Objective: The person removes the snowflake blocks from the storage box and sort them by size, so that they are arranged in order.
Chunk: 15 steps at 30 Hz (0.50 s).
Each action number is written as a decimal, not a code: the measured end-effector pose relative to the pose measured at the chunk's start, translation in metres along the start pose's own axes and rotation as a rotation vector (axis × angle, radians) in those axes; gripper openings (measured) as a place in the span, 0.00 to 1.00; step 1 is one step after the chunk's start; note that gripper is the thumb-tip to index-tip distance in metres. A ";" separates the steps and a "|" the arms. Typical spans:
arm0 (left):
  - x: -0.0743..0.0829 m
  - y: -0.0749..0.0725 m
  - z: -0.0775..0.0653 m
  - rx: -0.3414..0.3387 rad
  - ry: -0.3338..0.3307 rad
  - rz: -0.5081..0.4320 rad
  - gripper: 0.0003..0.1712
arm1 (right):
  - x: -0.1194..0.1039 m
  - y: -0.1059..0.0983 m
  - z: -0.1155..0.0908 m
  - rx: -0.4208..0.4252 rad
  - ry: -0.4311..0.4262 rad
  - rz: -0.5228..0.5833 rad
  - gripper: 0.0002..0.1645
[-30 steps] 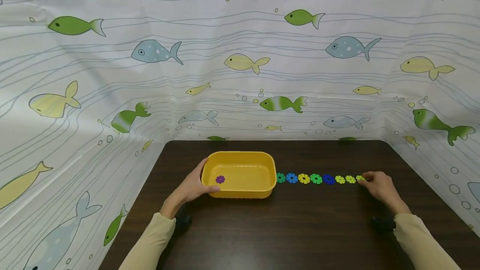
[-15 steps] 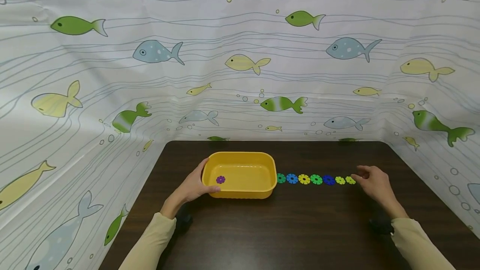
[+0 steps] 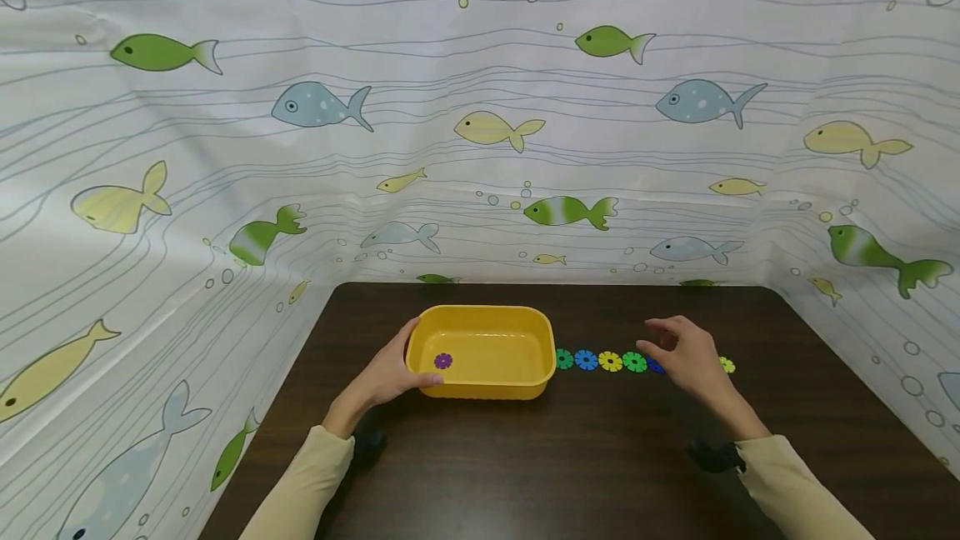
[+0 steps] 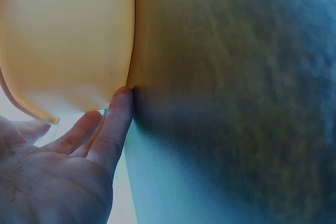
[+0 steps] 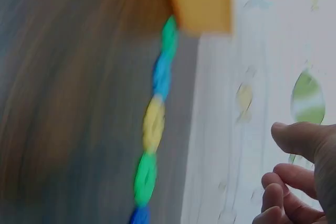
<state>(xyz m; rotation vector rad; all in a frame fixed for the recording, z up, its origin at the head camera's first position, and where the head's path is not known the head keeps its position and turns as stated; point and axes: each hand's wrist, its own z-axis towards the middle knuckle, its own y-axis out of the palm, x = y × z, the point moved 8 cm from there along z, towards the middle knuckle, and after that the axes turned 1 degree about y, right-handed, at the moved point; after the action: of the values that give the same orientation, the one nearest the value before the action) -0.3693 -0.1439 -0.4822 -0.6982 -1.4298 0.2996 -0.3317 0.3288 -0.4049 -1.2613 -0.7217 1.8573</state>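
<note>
My left hand (image 3: 386, 371) grips the left end of a yellow plastic bin (image 3: 480, 390), its thumb over the front rim. In the left wrist view, fingers (image 4: 118, 124) press against the bin's wall (image 4: 68, 40). Inside the bin lies one purple notched flower-shaped disc (image 3: 443, 361). A row of such discs runs right from the bin: green (image 3: 564, 358), blue (image 3: 586, 360), yellow (image 3: 611, 362), bright green (image 3: 634, 362) and dark blue (image 3: 655, 366). My right hand (image 3: 686, 352) hovers over the row, thumb and fingers apart, holding nothing, and hides part of it. Beyond it shows a small yellow-green disc (image 3: 727, 364).
The dark wooden table (image 3: 555, 465) is enclosed at the back and sides by a white fish-print sheet (image 3: 480, 48). A dark strap or device (image 3: 714, 456) sits at my right wrist.
My right hand has let go of the yellow-green disc at the row's right end, lifted, and moved left over the row toward the bin. The left hand keeps its hold.
</note>
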 end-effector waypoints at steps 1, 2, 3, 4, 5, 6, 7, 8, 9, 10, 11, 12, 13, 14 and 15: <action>0.000 -0.001 0.000 0.001 -0.001 0.003 0.71 | -0.008 0.003 0.001 -0.008 -0.001 0.014 0.26; 0.000 -0.001 0.000 0.002 -0.001 0.009 0.71 | -0.015 0.007 0.002 -0.015 0.001 0.027 0.25; -0.001 -0.002 0.001 0.002 -0.001 0.011 0.71 | -0.023 0.010 0.003 -0.021 0.000 0.041 0.25; -0.001 -0.002 0.001 0.001 0.000 0.017 0.71 | -0.030 0.013 0.004 -0.026 -0.003 0.053 0.25; 0.000 -0.003 0.001 0.001 0.001 0.020 0.71 | -0.037 0.017 0.005 -0.032 -0.009 0.063 0.24; 0.000 -0.003 0.002 0.000 0.003 0.021 0.71 | -0.044 0.021 0.006 -0.039 -0.016 0.072 0.24; 0.000 -0.003 0.002 -0.001 0.004 0.018 0.71 | -0.051 0.025 0.007 -0.047 -0.022 0.081 0.24; 0.000 -0.003 0.002 -0.002 0.006 0.015 0.71 | -0.058 0.029 0.007 -0.055 -0.031 0.091 0.23; 0.000 -0.003 0.002 -0.002 0.008 0.013 0.71 | -0.065 0.033 0.008 -0.065 -0.038 0.104 0.23; 0.000 -0.003 0.002 -0.003 0.008 0.013 0.71 | -0.071 0.038 0.009 -0.075 -0.047 0.118 0.22; 0.000 -0.003 0.002 -0.003 0.007 0.012 0.71 | -0.077 0.042 0.009 -0.087 -0.053 0.132 0.22; -0.001 -0.002 0.001 -0.004 0.007 0.010 0.71 | -0.083 0.047 0.009 -0.097 -0.061 0.147 0.21; -0.001 -0.002 0.001 -0.005 0.009 0.010 0.71 | -0.090 0.051 0.010 -0.105 -0.072 0.163 0.21; -0.001 -0.002 0.001 -0.004 0.009 0.010 0.71 | -0.096 0.056 0.010 -0.114 -0.081 0.177 0.21; -0.001 -0.002 0.001 -0.004 0.010 0.012 0.71 | -0.102 0.061 0.011 -0.123 -0.091 0.188 0.21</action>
<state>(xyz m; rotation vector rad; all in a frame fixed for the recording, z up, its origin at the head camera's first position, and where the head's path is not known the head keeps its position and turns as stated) -0.3706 -0.1455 -0.4819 -0.7110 -1.4171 0.3024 -0.3361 0.2100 -0.3978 -1.3701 -0.8000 2.0598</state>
